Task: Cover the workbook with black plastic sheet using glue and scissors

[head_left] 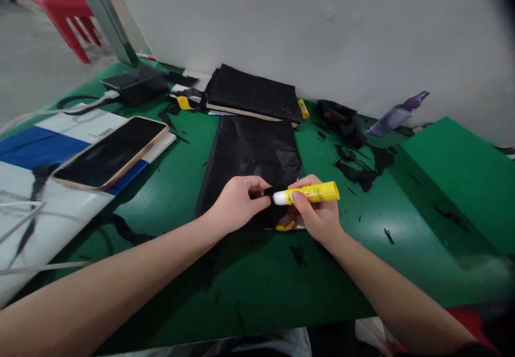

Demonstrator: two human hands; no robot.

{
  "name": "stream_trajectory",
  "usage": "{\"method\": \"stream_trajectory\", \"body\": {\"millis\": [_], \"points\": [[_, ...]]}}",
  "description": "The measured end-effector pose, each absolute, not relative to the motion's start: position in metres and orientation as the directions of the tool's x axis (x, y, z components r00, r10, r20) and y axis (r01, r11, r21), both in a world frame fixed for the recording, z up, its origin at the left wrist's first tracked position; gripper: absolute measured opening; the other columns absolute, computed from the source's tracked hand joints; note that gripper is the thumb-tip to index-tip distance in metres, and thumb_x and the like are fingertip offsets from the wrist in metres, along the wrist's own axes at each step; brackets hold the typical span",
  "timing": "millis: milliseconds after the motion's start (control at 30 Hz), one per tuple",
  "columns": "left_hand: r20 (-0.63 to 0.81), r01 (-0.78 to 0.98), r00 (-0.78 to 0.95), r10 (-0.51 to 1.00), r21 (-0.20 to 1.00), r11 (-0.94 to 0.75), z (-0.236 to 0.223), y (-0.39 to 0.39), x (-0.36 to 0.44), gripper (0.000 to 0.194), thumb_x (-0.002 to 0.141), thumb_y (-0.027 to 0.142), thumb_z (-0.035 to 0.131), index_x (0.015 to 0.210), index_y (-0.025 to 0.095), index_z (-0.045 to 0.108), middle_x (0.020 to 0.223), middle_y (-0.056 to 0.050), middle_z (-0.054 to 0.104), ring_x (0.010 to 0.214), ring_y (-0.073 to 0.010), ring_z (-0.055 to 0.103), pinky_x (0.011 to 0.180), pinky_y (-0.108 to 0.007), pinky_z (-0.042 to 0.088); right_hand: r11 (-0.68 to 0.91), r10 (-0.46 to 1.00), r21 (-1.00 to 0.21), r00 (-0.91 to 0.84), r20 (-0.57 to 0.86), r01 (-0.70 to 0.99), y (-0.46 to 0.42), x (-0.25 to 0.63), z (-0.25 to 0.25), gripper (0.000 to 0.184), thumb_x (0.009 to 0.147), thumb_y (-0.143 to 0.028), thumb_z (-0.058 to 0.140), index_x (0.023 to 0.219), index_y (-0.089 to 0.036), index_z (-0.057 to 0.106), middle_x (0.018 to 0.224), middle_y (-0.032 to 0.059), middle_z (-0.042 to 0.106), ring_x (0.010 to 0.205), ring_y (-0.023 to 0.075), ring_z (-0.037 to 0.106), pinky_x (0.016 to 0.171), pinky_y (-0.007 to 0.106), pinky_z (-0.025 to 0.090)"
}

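Note:
A yellow glue stick [322, 192] lies across my right hand [317, 212], whose fingers are wrapped round it. Its white end points left and meets a flap of black fabric. My left hand [241, 201] pinches that flap between thumb and forefinger. Beneath both hands is a flat piece covered in black fabric [253, 145], lying on the green table. Under my right hand, at the near edge of this piece, a curved yellow part [285, 226] peeks out; what it belongs to is mostly hidden.
Behind lies another black-covered book [253, 91], with a yellow cap [303, 109] beside it. Crumpled black fabric [340, 121], scraps [358, 172] and a purple spray bottle [398, 116] are at right, near a green box [462, 180]. A phone [112, 153] and black adapter [137, 84] are left.

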State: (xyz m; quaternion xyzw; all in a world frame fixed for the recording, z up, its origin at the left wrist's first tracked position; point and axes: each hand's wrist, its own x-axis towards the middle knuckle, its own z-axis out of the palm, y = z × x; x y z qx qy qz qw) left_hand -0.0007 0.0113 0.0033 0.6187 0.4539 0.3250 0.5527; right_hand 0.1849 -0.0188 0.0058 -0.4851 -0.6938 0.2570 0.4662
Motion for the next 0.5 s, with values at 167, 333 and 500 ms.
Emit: {"method": "stream_trajectory", "body": {"millis": [167,333,500], "points": [[-0.087,0.172,0.378,0.922,0.985,0.022,0.004,0.011,0.000,0.006,0.071,0.015,0.061,0.076,0.017,0.065,0.059,0.005,0.055,0.054,-0.0079,0.049,0.050,-0.020,0.037,0.383,0.923,-0.819,-0.136,0.361,0.427,-0.020,0.185,0.006,0.007,0.083,-0.028,0.060,0.081,-0.021,0.059,0.067,-0.0028,0.056,0.055,0.0095,0.050,0.049,0.023,0.041],[-0.081,0.139,0.385,0.919,0.990,0.029,0.005,0.013,0.000,0.005,0.071,0.014,0.061,0.074,0.016,0.063,0.060,0.005,0.056,0.055,-0.0073,0.049,0.052,-0.020,0.038,0.464,0.886,-0.782,-0.209,0.414,0.415,-0.028,0.185,0.002,0.005,0.078,-0.023,0.062,0.075,-0.021,0.057,0.065,-0.0028,0.056,0.054,0.0102,0.051,0.049,0.025,0.041],[-0.070,0.115,0.390,0.918,0.993,0.027,0.006,0.013,-0.001,0.004,0.073,0.020,0.064,0.075,0.016,0.063,0.061,0.004,0.057,0.056,-0.0081,0.050,0.053,-0.020,0.039,0.610,0.778,-0.731,-0.056,0.626,0.306,-0.028,0.189,-0.002,0.007,0.084,-0.028,0.055,0.083,-0.023,0.061,0.073,0.0003,0.059,0.064,0.0138,0.056,0.056,0.029,0.046]]}}
